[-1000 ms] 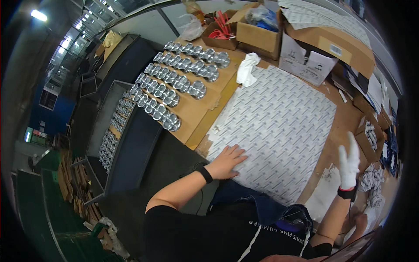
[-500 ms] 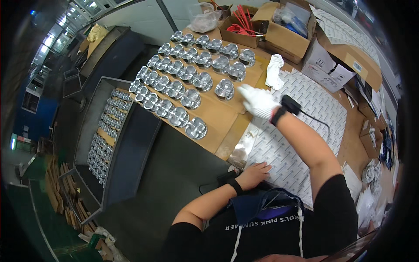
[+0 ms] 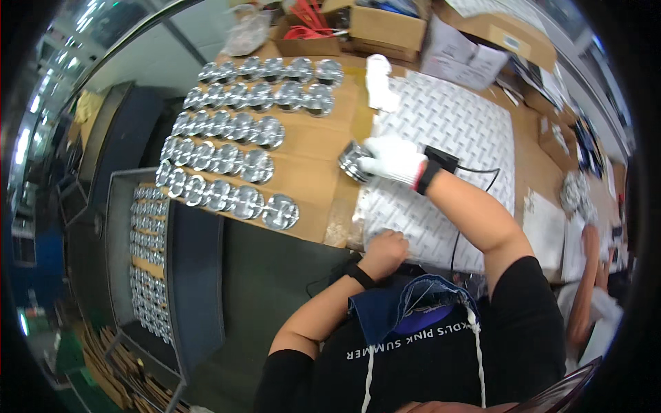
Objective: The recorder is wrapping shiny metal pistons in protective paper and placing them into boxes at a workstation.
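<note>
My right hand, in a white glove, grips a shiny metal piston, tilted, where the brown cardboard meets the white patterned paper. My bare left hand rests at the near edge of that paper with its fingers curled in. What is under those fingers is hidden. Left of the held piston, several rows of like pistons stand on the cardboard sheet.
A white cloth lies beyond my right hand. Open cartons line the back, one with red strips. A black device trails a cable by my wrist. A grey cart with more pistons stands left. At far right shows another person's arm.
My right hand has taken hold of the piston that stood apart and brought it toward me, onto the paper's edge. My left hand's fingers have curled in. The view has shifted.
</note>
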The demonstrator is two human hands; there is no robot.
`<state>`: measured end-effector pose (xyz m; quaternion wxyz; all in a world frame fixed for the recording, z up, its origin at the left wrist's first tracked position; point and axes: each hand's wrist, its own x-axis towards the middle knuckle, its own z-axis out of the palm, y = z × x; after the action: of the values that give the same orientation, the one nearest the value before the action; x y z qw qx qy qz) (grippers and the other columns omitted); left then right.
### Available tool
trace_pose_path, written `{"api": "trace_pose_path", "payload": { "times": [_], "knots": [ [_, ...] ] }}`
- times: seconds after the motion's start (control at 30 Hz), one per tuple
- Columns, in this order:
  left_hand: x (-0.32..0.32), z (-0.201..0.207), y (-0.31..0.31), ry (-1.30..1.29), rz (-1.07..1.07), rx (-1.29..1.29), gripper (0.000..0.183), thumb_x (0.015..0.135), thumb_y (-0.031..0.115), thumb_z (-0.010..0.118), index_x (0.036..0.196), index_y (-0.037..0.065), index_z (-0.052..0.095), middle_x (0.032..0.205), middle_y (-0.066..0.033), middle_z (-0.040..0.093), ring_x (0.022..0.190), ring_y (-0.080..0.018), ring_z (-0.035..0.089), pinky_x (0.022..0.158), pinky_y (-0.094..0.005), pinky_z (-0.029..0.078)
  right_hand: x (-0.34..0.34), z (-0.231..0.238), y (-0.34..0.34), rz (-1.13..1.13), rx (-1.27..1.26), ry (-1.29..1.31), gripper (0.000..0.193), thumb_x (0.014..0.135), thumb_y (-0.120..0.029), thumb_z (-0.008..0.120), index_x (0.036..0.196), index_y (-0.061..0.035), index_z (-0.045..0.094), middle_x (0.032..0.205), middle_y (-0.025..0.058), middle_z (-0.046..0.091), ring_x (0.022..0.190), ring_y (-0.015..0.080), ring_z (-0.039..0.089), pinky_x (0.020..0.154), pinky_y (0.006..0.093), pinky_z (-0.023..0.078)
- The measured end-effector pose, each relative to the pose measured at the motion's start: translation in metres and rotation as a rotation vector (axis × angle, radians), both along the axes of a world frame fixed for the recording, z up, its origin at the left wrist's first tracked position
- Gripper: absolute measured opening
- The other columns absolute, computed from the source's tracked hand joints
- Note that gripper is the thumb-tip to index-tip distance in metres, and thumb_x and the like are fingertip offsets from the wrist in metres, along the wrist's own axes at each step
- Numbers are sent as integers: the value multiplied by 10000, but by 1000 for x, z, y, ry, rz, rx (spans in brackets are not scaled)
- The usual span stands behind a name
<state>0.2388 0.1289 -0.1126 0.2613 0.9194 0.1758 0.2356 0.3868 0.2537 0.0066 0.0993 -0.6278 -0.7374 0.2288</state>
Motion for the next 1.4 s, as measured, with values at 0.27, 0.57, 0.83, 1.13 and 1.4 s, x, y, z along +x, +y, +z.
{"api": "trace_pose_path", "payload": {
  "times": [0.27, 0.57, 0.83, 1.13, 1.4],
  "knots": [
    [24, 26, 13, 82, -109, -165, 71, 770, 140, 621, 819, 88, 616, 765, -95, 600, 753, -297, 584, 656, -390, 475, 98, 20, -194, -799, -348, 731, 252, 785, -160, 561, 966, -1, 634, 806, 50, 646, 720, 100, 571, 666, 266, 457],
    [46, 63, 16, -42, -249, -50, 71, 772, 117, 635, 840, 98, 631, 808, -49, 585, 748, -263, 563, 658, -388, 464, 91, -45, -233, -859, -426, 679, 283, 824, -245, 582, 979, -13, 629, 704, 79, 617, 597, 145, 583, 582, 285, 471],
    [60, 91, 23, 382, -79, 41, 144, 778, 143, 634, 895, 64, 607, 817, -75, 567, 894, -309, 557, 690, -407, 454, 98, -37, -211, -690, -439, 425, 424, 874, -365, 503, 1171, -76, 594, 1052, 182, 640, 978, 251, 616, 871, 314, 460],
    [114, 12, 42, -3, -110, -665, 714, 780, 223, 698, 1334, -28, 325, 1172, -221, 524, 984, -325, 555, 841, -362, 454, 126, -51, -218, -155, -95, 84, 542, 798, -491, 563, 1072, -23, 583, 916, 223, 627, 906, 354, 618, 795, 376, 481],
    [148, 9, 70, 255, 143, -583, 661, 888, 389, 545, 1350, -25, 320, 1217, -264, 493, 997, -273, 539, 844, -356, 435, 123, -95, -172, -538, 88, -181, 218, 783, -139, 535, 979, -90, 616, 721, 152, 632, 717, 335, 637, 647, 442, 492]
  ]
}}
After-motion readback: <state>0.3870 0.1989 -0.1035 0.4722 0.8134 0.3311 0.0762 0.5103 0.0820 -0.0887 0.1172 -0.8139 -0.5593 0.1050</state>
